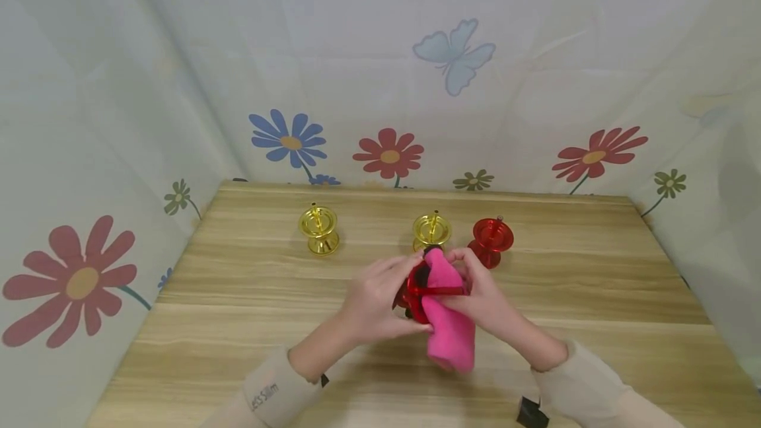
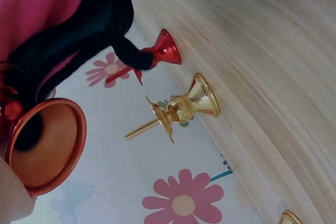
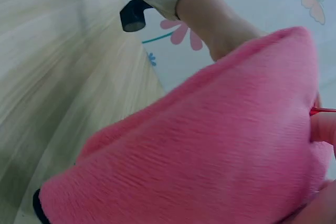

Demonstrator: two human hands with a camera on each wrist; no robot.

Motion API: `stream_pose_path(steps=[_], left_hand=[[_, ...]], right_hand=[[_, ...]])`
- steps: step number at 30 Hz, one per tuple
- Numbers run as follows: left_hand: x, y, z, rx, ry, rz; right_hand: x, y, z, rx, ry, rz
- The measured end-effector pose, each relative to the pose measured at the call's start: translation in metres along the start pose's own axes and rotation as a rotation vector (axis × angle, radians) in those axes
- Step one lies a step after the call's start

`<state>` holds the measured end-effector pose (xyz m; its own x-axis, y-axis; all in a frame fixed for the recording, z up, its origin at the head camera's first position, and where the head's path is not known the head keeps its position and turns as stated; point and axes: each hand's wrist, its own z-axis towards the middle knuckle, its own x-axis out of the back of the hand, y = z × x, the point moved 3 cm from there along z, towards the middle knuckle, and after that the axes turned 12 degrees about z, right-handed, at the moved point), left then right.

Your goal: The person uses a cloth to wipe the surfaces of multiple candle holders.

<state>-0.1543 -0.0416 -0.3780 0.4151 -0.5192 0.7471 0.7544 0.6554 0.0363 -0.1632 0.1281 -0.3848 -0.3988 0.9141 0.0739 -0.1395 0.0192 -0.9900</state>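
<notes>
My left hand grips a shiny red candle holder, tipped on its side above the middle of the table. In the left wrist view its round hollow base faces the camera. A pink cloth with dark edging is bunched in my right hand, which pinches it against the holder, with the red spike showing across it. The cloth fills most of the right wrist view and hides much of the right fingers. Part of the holder is covered by cloth and fingers.
Upright behind the hands are a gold candle holder to the left, another gold one in the centre and a red one to its right. The wooden table meets a flower-printed backdrop at its far edge.
</notes>
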Motion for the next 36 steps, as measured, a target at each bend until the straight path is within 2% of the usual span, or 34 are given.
stream_pose_path(steps=[4,10,13,15,17,20,23,27,29,31,32,34,36], left_hand=[[0.0,0.001,0.001,0.063,-0.127,-0.137],[-0.003,-0.004,0.002,0.212,-0.399,-0.462],[-0.006,-0.008,0.002,0.304,-0.48,-0.536],[-0.006,-0.009,0.001,0.376,-0.481,-0.568],[-0.007,-0.01,-0.001,0.44,-0.445,-0.614],[-0.007,-0.012,-0.004,0.483,-0.379,-0.691],[-0.007,-0.014,-0.006,0.439,-0.372,-0.724],[-0.009,-0.018,-0.006,0.345,-0.472,-0.81],[-0.01,-0.021,-0.006,0.336,-0.526,-0.852],[-0.012,-0.022,-0.007,0.353,-0.527,-0.878],[-0.012,-0.022,-0.007,0.381,-0.502,-0.871],[-0.013,-0.02,-0.007,0.43,-0.395,-0.84],[-0.013,-0.016,-0.007,0.398,-0.258,-0.736]], right_hand=[[0.0,0.001,0.0,0.044,0.026,0.026],[0.002,-0.001,0.001,0.072,-0.011,0.011],[0.003,-0.001,0.002,0.079,-0.011,-0.007],[0.004,-0.001,0.002,0.085,0.012,-0.014],[0.006,-0.002,0.003,0.078,0.046,-0.016],[0.007,-0.003,0.002,0.038,0.074,-0.008],[0.008,-0.004,0.0,0.002,0.064,-0.009],[0.006,-0.007,-0.002,0.005,-0.012,-0.038],[0.005,-0.008,-0.002,0.018,-0.047,-0.052],[0.005,-0.008,-0.002,0.037,-0.054,-0.057],[0.006,-0.008,-0.001,0.041,-0.041,-0.052],[0.008,-0.008,0.0,0.049,0.008,-0.027],[0.011,-0.008,0.001,0.042,0.062,0.005]])
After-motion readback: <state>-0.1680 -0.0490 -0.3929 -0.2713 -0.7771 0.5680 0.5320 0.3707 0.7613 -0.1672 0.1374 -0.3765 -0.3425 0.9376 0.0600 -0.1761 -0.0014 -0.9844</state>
